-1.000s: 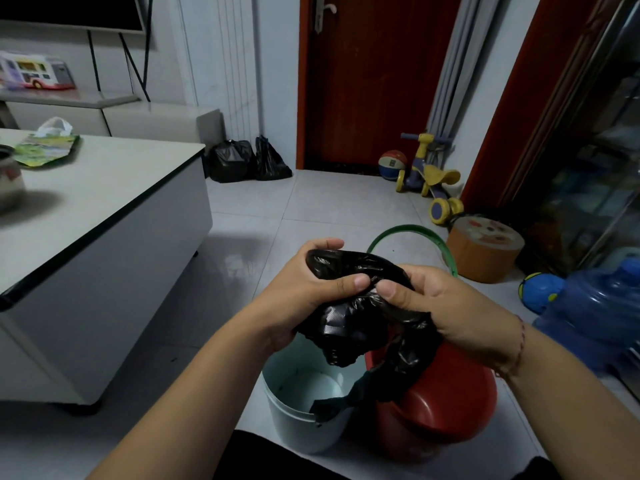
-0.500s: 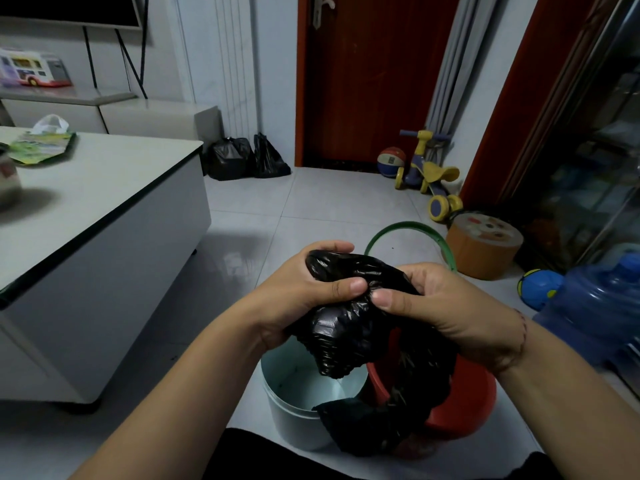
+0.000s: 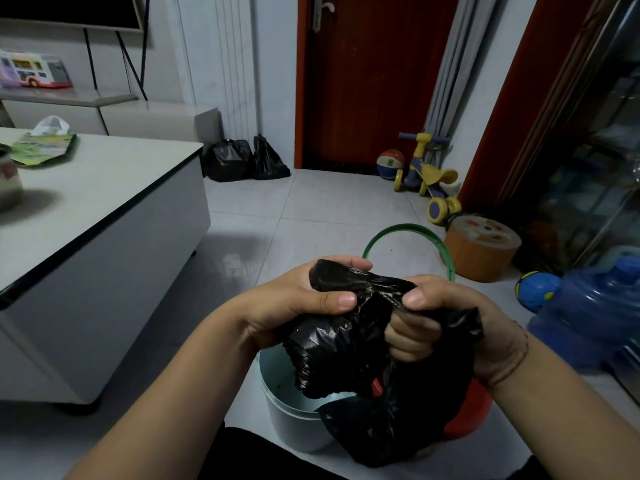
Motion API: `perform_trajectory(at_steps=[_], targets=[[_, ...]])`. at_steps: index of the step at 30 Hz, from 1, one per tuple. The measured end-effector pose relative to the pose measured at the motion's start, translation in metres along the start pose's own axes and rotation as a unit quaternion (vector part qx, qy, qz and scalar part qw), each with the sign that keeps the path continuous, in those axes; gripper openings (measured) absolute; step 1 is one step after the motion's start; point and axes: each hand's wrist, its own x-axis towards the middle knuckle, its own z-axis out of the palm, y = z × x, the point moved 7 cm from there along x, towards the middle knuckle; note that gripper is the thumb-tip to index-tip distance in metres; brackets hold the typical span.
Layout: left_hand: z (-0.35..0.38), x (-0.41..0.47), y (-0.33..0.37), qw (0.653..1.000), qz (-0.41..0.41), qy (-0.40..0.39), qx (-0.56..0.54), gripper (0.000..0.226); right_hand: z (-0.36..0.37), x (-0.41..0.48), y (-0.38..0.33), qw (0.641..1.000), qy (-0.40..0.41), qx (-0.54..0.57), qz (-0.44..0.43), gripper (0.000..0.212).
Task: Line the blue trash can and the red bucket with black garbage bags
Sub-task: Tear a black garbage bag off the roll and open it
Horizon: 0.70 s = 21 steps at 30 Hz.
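A crumpled black garbage bag [image 3: 343, 344] hangs between both hands above the two containers. My left hand [image 3: 294, 303] grips its upper left part, thumb pressed on top. My right hand [image 3: 446, 327] grips the right part with fingers curled into the plastic. The bag's loose lower end droops over the pale blue trash can [image 3: 287, 420], which stands on the floor just below with its inside bare. The red bucket [image 3: 474, 410] stands right beside the can, mostly hidden by the bag; its green handle [image 3: 408, 233] arches up behind my hands.
A white low table [image 3: 104, 216] fills the left side. Two full black bags [image 3: 242, 159] sit by the red door. A toy tricycle [image 3: 426, 174], a round orange box [image 3: 481, 247], a ball [image 3: 535, 291] and a blue water jug [image 3: 595, 310] crowd the right.
My right hand has curled tighter into the bag, its fingers now bunched in the plastic. More of the bag has unfurled and hangs lower over the red bucket.
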Motion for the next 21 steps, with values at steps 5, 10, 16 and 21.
perform_trajectory(at_steps=[5, 10, 16, 21], targets=[[0.004, 0.0, -0.001, 0.999, 0.015, -0.025, -0.016, 0.073, -0.001, 0.002, 0.0, 1.0, -0.008, 0.028, -0.004, 0.036], [0.002, 0.002, 0.001, 0.998, 0.037, 0.041, 0.017, 0.075, -0.024, -0.003, -0.006, 0.982, 0.156, -0.11, 0.005, 0.051], [-0.008, 0.005, 0.002, 0.996, 0.051, 0.074, -0.011, 0.029, -0.021, -0.002, -0.015, 0.964, 0.216, -0.142, -0.057, 0.047], [0.0, 0.009, 0.002, 0.995, 0.058, 0.03, -0.071, 0.047, -0.014, 0.002, -0.017, 0.973, 0.192, -0.08, -0.101, 0.043]])
